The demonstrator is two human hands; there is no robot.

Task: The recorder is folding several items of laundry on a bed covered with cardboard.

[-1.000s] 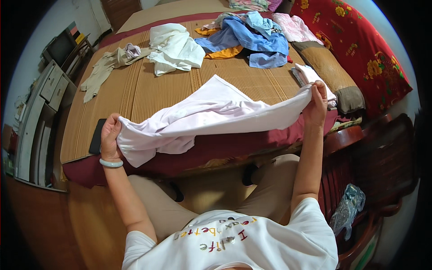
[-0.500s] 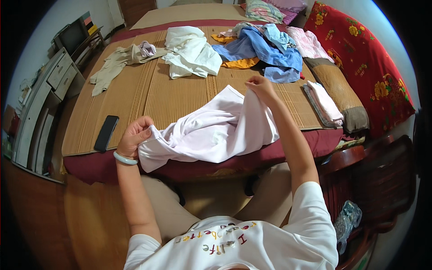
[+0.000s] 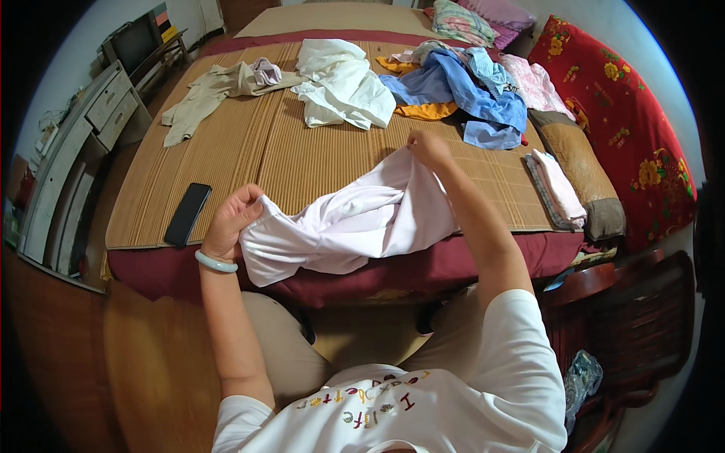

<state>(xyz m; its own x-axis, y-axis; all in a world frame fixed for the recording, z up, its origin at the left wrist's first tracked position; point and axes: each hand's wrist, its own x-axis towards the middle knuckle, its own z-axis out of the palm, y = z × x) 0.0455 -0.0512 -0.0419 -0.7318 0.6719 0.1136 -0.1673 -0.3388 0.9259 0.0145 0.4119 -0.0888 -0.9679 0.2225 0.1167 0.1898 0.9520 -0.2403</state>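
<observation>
A pale pinkish-white garment (image 3: 355, 219) hangs slack between my two hands at the bed's near edge; its exact kind cannot be made out. My left hand (image 3: 236, 215), with a pale bangle on the wrist, pinches its left end. Its upper right corner is gripped by my right hand (image 3: 429, 151), raised a little above the mat. The middle of the cloth sags in folds onto the bamboo mat (image 3: 302, 162), and its lower edge drapes over the dark red bedding (image 3: 423, 264). Left of my left hand lies a black phone (image 3: 188, 214).
Farther back lie a beige garment (image 3: 200, 102), a white garment (image 3: 343, 87) and a heap of blue clothes (image 3: 468, 87). Folded clothes (image 3: 557, 189) rest at the right beside a brown pillow (image 3: 578, 166). A dark wooden chair (image 3: 627, 317) stands at the near right.
My right hand has shifted slightly left, and my left hand is slightly higher. The garment's upper edge is drawn into a straighter line between them. The view has turned slightly.
</observation>
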